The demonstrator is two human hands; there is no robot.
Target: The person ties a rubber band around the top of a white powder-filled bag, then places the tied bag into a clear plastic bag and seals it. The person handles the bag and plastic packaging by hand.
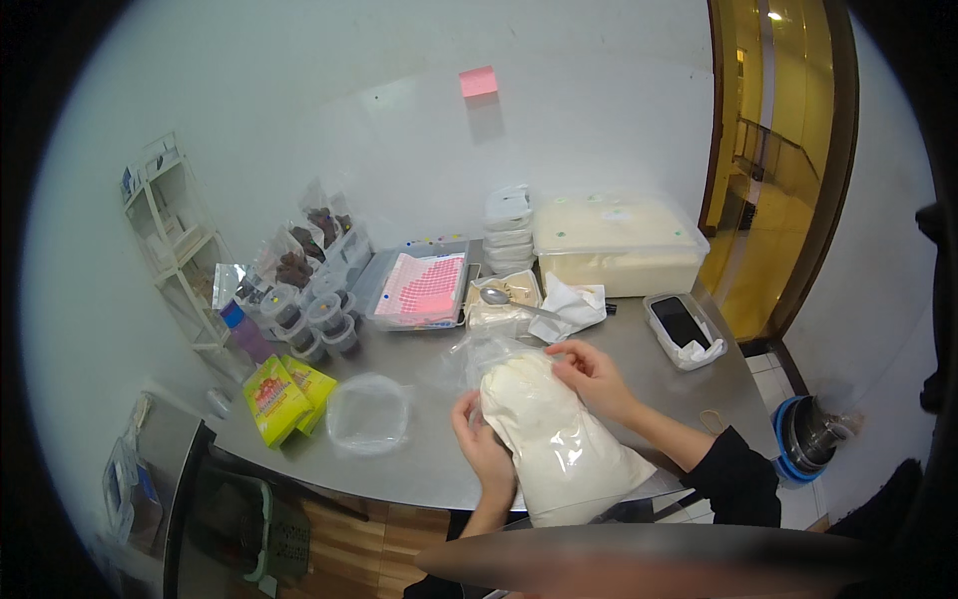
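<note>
A clear plastic bag of white powder (557, 442) leans over the front edge of the steel table, with its loose transparent neck (479, 352) pointing towards the wall. My left hand (479, 445) cups the bag's left side, fingers curled near the neck. On the other side, my right hand (591, 378) has thumb and fingers at the plastic by the upper right of the bag. Just beyond the neck lies a metal spoon (495, 296) across a packet of pale contents (486, 318). A crumpled white tissue (570, 307) sits beside it.
A large lidded tub of pale powder (614, 273) stands at the back. On the right, a plastic container (718, 348) holds a phone (679, 322). Yellow-green boxes (277, 404), a clear plastic lid or container (368, 414) and stacked lidded cups (325, 311) occupy the left.
</note>
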